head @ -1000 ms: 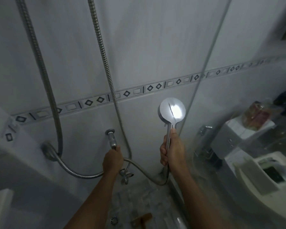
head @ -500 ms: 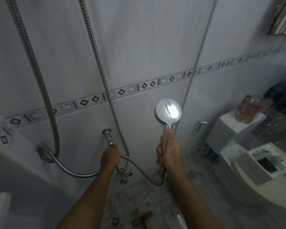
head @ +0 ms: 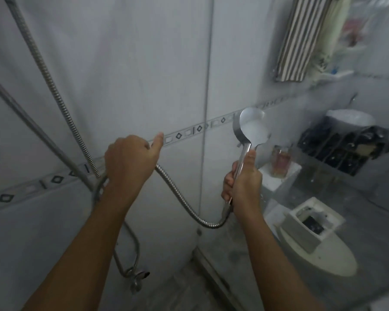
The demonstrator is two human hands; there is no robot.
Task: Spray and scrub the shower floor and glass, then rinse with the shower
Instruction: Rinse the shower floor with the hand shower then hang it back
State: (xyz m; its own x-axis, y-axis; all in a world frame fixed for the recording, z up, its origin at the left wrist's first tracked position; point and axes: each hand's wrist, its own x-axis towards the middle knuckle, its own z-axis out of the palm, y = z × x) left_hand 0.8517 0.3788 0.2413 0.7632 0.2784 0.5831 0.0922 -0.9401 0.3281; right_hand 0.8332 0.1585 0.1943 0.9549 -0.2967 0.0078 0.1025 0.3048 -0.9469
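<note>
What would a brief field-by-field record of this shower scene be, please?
right grip: wrapped round the handle of the shower head, head raised
left grip: fingers curled, thumb out; whether it holds the hose is unclear
hose: loops down from beside the left grip to the handle
glass panel: at right, toilet seen through it

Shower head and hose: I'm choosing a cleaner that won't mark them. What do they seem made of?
Shower head: chrome-look, with a mirror-bright rim and handle and a flat pale face. It could be plated plastic or metal; the look can't settle it. Hose: metal, apparently stainless or chromed, judging by its ribbed spiral wrap and dull silver glints.
</note>
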